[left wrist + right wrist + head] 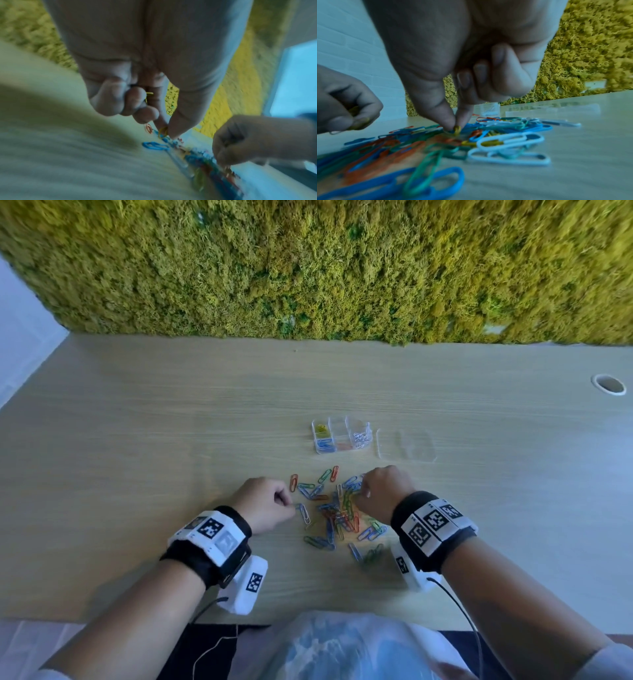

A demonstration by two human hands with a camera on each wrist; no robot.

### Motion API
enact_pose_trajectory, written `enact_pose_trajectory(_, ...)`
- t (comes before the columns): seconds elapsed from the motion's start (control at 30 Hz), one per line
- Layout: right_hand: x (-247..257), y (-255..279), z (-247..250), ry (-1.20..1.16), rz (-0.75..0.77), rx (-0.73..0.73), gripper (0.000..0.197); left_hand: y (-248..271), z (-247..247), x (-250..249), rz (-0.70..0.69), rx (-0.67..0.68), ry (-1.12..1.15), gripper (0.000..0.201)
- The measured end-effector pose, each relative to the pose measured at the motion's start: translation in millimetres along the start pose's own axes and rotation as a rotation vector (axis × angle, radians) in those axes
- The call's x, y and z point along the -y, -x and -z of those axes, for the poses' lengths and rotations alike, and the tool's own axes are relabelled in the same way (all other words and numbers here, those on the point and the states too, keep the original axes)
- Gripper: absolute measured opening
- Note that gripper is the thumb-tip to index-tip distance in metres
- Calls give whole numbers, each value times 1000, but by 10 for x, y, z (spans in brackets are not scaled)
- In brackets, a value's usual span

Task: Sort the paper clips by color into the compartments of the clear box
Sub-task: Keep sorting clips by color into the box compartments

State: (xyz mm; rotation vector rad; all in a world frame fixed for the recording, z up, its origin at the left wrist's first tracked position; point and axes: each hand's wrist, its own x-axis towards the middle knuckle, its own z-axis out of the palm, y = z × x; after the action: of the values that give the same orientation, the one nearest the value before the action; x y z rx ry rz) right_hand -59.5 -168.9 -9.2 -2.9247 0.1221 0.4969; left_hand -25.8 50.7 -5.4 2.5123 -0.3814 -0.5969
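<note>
A loose pile of blue, red, green, white and yellow paper clips (337,517) lies on the wooden table. Behind it stands the clear box (337,426), with yellow, blue, red and white clips in separate compartments. My left hand (291,505) is at the pile's left edge. There its thumb and forefinger pinch a yellow clip (163,132), and more yellow (149,94) shows inside the curled fingers. My right hand (361,491) is over the pile's right side, where its thumb and forefinger pinch another yellow clip (456,129) lying on the heap.
The box's clear lid (406,445) lies flat just right of the box. A moss wall (308,268) runs along the table's far edge. A cable hole (609,384) sits far right. A plastic bag (342,648) lies in my lap at the near edge.
</note>
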Motion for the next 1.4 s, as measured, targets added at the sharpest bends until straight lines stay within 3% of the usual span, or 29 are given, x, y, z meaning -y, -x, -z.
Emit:
enact_pose_trajectory(0.13, -64, -9, 16, -199, -74, -28, 20, -58, -2, 44, 84, 71, 327, 15)
enact_pose_trajectory(0.2, -112, -16, 28, -571, -118, -10, 17, -70, -12, 58, 116, 126, 536, 14)
enact_pose_trajectory(0.33, -159, 48, 62, -1641, -192, 239, 15, -69, -22, 27, 175, 201, 958, 22)
enact_pose_trajectory(0.47, -192, 82, 110, -1955, -149, 287, 10, -40, -13, -31, 184, 298, 1176, 28)
enact_pose_trajectory(0.57, -193, 49, 125, -1902, -211, 253, 15, -61, -26, -65, 220, 301, 1065, 26)
enact_pose_trajectory(0.63, -188, 30, 124, -1714, -259, 208, 20, -77, -32, -102, 171, 272, 708, 18)
enact_pose_trajectory(0.73, -175, 33, 113, -1366, -206, 187, 18, -66, -53, -188, -36, 190, 90, 7)
enact_pose_trajectory(0.8, -164, 36, 94, -1229, -179, 185, 17, -32, -93, -265, -111, 175, -85, 5)
enact_pose_trajectory(0.9, -146, 39, 70, -1214, -191, 179, 18, -26, -157, -327, -129, 132, -269, 6)
enact_pose_trajectory(1.03, -141, 36, 66, -1165, -189, 169, 19, -63, -205, -378, -105, 156, -352, 4)
enact_pose_trajectory(1.23, -105, -138, 259, -738, -108, 169, 18, -114, -201, -405, -85, 248, -343, 7)
enact_pose_trajectory(1.4, 5, -517, 542, -595, -62, 133, 29, -155, -154, -360, -28, 239, -40, 21)
